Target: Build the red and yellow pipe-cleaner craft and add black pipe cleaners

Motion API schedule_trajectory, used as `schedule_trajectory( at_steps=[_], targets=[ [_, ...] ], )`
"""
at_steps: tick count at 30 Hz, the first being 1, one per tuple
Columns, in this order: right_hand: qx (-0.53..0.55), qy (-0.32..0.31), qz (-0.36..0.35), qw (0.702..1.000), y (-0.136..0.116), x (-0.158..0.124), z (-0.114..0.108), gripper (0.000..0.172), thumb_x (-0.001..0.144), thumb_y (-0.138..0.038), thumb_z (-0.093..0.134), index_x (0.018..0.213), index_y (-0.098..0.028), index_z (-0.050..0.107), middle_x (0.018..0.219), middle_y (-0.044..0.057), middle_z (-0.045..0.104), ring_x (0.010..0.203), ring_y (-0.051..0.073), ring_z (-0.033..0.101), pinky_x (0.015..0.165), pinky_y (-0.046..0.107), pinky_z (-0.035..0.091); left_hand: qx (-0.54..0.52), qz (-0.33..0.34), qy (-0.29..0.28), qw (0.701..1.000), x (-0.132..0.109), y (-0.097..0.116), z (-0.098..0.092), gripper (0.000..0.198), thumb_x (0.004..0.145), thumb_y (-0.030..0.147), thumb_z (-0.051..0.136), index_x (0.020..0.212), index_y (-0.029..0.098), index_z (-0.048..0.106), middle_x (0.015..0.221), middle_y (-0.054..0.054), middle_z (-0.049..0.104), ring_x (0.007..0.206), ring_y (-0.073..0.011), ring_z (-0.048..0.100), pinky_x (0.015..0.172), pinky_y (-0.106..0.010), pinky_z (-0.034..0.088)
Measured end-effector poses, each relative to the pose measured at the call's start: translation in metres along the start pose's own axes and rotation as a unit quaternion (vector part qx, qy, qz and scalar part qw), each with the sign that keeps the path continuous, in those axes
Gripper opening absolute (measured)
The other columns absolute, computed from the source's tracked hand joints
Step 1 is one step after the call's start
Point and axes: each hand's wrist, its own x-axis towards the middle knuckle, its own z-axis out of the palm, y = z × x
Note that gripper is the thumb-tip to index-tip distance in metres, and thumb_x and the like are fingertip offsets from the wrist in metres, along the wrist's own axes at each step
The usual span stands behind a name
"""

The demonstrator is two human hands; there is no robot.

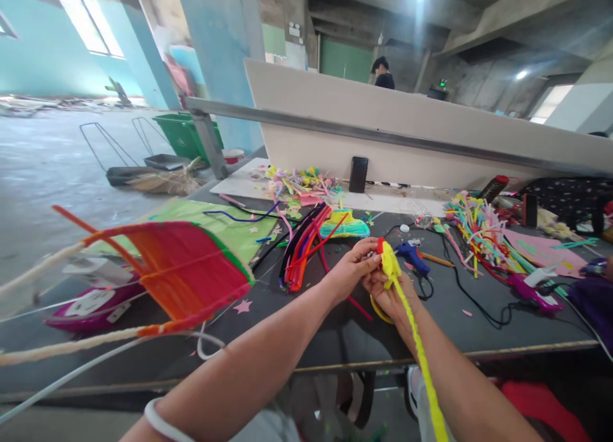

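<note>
My left hand (350, 268) and my right hand (390, 294) meet above the dark table (479, 330), near its front edge. Both pinch a small yellow pipe-cleaner piece (389, 263) with a red tip. A long yellow pipe cleaner (421, 359) trails from it down along my right forearm. A yellow ring peeks out under my right hand. A blue glue gun (412, 257) lies just behind my hands.
A bundle of dark and red pipe cleaners (301, 247) lies left of my hands. A red-orange fan-shaped craft (186, 269) fills the left. Colourful pipe-cleaner piles (472, 231) and a phone (358, 174) stand further back. A person stands behind the white divider (383, 119).
</note>
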Motion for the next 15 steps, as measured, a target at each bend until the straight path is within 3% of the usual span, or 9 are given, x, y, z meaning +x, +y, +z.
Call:
schedule_trajectory(
  at_steps=[3,6,8,11,13,15],
  targets=[
    [-0.028,0.015,-0.014,0.999,0.005,0.004,0.000,0.015,0.072,-0.037,0.066,0.083,-0.028,0.066,0.081,-0.003,0.067,0.062,0.011,0.054,0.079,0.031,0.050,-0.015,-0.023,-0.008,1.000,0.002,-0.002,-0.004,0.026,0.068,0.027,0.074,0.091,0.017,0.066,0.100,-0.003,0.061,0.077,-0.0099,0.058,0.066,-0.019,0.045],
    [-0.085,0.047,-0.050,0.994,-0.006,0.006,-0.005,0.024,0.067,-0.033,0.071,0.089,-0.026,0.065,0.088,-0.002,0.069,0.080,0.016,0.060,0.079,0.030,0.049,-0.065,-0.019,0.026,0.997,0.006,-0.003,-0.007,0.024,0.064,0.024,0.078,0.077,0.013,0.062,0.088,-0.002,0.063,0.073,-0.0094,0.060,0.069,-0.020,0.047],
    [-0.106,0.073,-0.050,0.990,-0.020,0.005,-0.011,0.028,0.065,-0.030,0.072,0.091,-0.023,0.065,0.085,0.000,0.069,0.080,0.017,0.061,0.077,0.029,0.048,-0.083,-0.036,0.039,0.995,0.007,-0.004,-0.009,0.026,0.062,0.025,0.079,0.073,0.013,0.058,0.079,-0.001,0.063,0.068,-0.0102,0.061,0.067,-0.021,0.048],
    [-0.141,0.121,-0.030,0.982,-0.044,-0.004,-0.016,0.027,0.072,-0.045,0.065,0.089,-0.023,0.064,0.085,0.002,0.070,0.078,0.018,0.063,0.069,0.030,0.048,-0.074,-0.072,0.047,0.994,0.006,-0.004,-0.010,0.029,0.063,0.030,0.078,0.077,0.014,0.058,0.069,0.000,0.063,0.059,-0.0107,0.060,0.059,-0.022,0.048],
    [-0.180,0.113,-0.011,0.977,-0.055,-0.012,-0.015,0.037,0.077,-0.056,0.056,0.091,-0.023,0.064,0.089,0.003,0.070,0.079,0.020,0.063,0.066,0.030,0.048,-0.058,-0.077,0.058,0.994,0.006,-0.004,-0.011,0.031,0.062,0.032,0.079,0.077,0.014,0.058,0.068,0.000,0.064,0.057,-0.0111,0.061,0.056,-0.022,0.047],
    [-0.226,0.091,-0.008,0.970,-0.060,-0.017,-0.011,0.038,0.077,-0.056,0.057,0.094,-0.023,0.063,0.093,0.003,0.070,0.080,0.019,0.064,0.067,0.029,0.048,-0.042,-0.081,0.066,0.994,0.006,-0.005,-0.013,0.032,0.060,0.032,0.080,0.076,0.014,0.059,0.066,0.000,0.065,0.054,-0.0109,0.061,0.053,-0.021,0.046]
  ],
)
